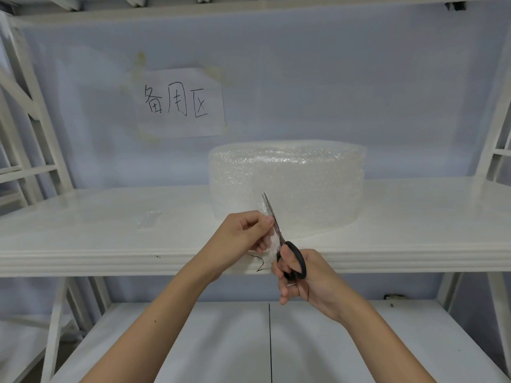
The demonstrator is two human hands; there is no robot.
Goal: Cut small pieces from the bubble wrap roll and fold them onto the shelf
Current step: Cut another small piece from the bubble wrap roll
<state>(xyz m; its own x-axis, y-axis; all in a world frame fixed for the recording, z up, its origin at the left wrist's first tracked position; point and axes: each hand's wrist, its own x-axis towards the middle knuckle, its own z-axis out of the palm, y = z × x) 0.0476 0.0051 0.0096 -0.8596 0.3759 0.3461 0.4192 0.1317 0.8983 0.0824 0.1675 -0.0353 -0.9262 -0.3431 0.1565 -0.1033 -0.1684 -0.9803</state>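
A wide roll of clear bubble wrap [287,181] stands on the white shelf [110,244], right of its middle. Its loose end trails toward the shelf's front edge. My left hand [243,239] pinches a strip of that loose end [269,241] between thumb and fingers, just in front of the roll. My right hand [304,280] grips black-handled scissors [293,258], fingers through the loops. The blades point up and away, running along the right side of the pinched strip. A small folded piece of bubble wrap [149,219] lies flat on the shelf to the left.
A paper sign with handwritten characters [179,102] is stuck on the back wall above the shelf. White shelf frames [30,111] stand at both sides. A lower white shelf board [221,341] lies beneath my forearms. A thin black line marks the shelf's front edge [257,261].
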